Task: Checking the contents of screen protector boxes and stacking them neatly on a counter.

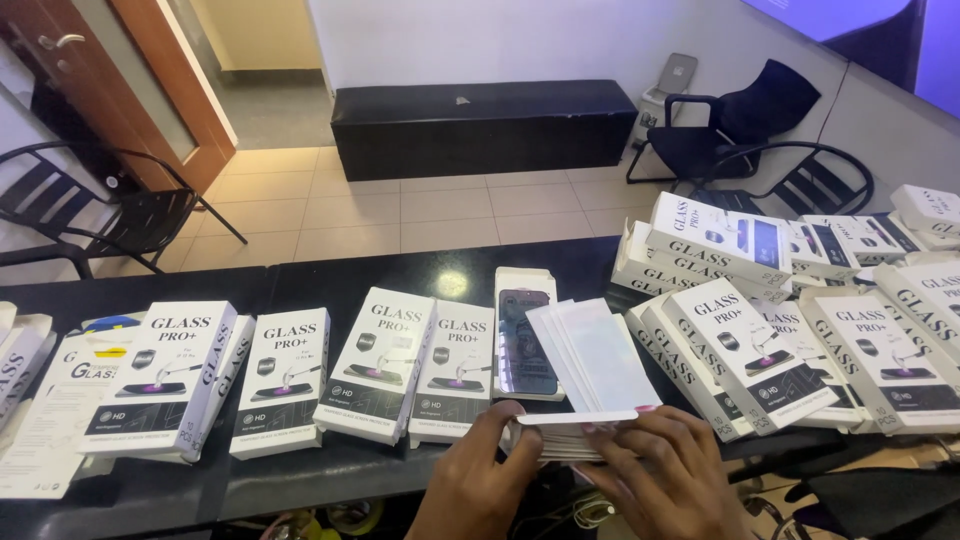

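Black counter [330, 275], near edge: both hands grip stack of thin white sleeves [585, 375], fanned away; left hand [480, 480], right hand [665, 470] equally near.

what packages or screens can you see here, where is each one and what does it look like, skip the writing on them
Row of boxes: flat white cartons with dark picture panels, lined along the black table, left and middle.
Heap of boxes: same white cartons, piled at right.
Open box: middle, dark insert showing.
Stack of sleeves: thin white, fanned, held between left hand and right hand.
Screen: upper right wall, bluish purple.
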